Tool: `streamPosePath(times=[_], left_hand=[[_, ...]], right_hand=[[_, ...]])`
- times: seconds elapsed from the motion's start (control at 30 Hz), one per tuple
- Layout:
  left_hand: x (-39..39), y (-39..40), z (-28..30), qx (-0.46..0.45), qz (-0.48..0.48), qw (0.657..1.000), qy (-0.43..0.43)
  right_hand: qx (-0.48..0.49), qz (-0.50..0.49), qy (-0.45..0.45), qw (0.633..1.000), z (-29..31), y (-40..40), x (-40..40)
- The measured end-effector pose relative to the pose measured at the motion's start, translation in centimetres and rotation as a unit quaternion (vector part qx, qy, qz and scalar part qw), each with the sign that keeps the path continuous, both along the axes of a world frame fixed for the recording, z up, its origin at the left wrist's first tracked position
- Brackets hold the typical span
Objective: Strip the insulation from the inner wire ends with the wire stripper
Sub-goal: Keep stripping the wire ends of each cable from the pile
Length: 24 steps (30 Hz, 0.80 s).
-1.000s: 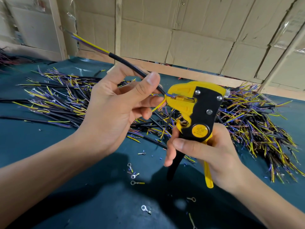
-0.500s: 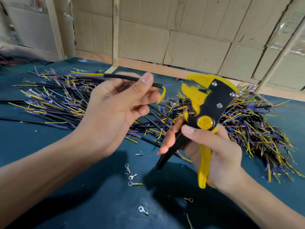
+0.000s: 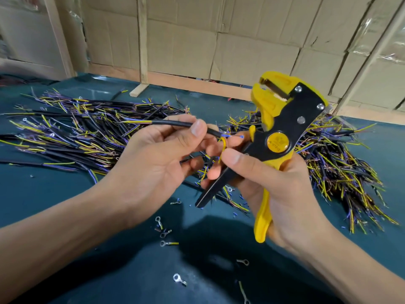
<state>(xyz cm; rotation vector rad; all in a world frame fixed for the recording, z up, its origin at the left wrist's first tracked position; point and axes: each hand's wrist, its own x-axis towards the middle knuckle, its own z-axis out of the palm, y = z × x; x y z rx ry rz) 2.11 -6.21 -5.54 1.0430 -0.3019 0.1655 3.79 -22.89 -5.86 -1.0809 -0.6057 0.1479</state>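
Covering most of the lower frame, the dark green table (image 3: 54, 194) carries two heaps of cut cable: a long spread of black cables with yellow and purple inner wires (image 3: 83, 132) at centre left, and a denser pile (image 3: 337, 163) at centre right. Cardboard sheets (image 3: 241, 40) line the wall across the top. The right hand (image 3: 269, 185) at centre right has its grip wrapped around the yellow and black wire stripper (image 3: 278, 137), thumb laid across the black handle, the tool's head tilted toward the upper right with its mouth gaping and clear of any wire. The left hand (image 3: 157, 159) at centre pinches a black cable (image 3: 182, 125) between thumb and fingers; the cable lies roughly level, its yellow inner wire (image 3: 223, 145) curling down between the two hands and a blue inner wire (image 3: 230, 136) poking right, just beside the stripper. Small ring terminals (image 3: 163, 233) lie scattered on the table in the lower centre.
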Motion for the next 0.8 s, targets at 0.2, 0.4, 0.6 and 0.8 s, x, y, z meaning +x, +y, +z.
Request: streamPosePath(times=[0.2,0.4,0.6,0.8], left_hand=[[0.1,0.1,-0.4,0.001,-0.002,1.000,0.031],[0.3,0.5,-0.1,0.002,-0.041,0.998,0.047],[0.7,1.3,0.3,0.054,-0.065,0.995,0.061],[1.3,2.9,0.2,0.145,-0.084,0.983,0.073]], right_hand=[[-0.021,-0.012,0.001,1.000,0.0,-0.4,0.2],[-0.030,-0.056,0.002,0.998,0.1,-0.5,0.4],[-0.057,-0.101,-0.013,0.993,0.3,-0.4,0.5],[-0.084,-0.111,-0.038,0.990,0.7,-0.8,0.7]])
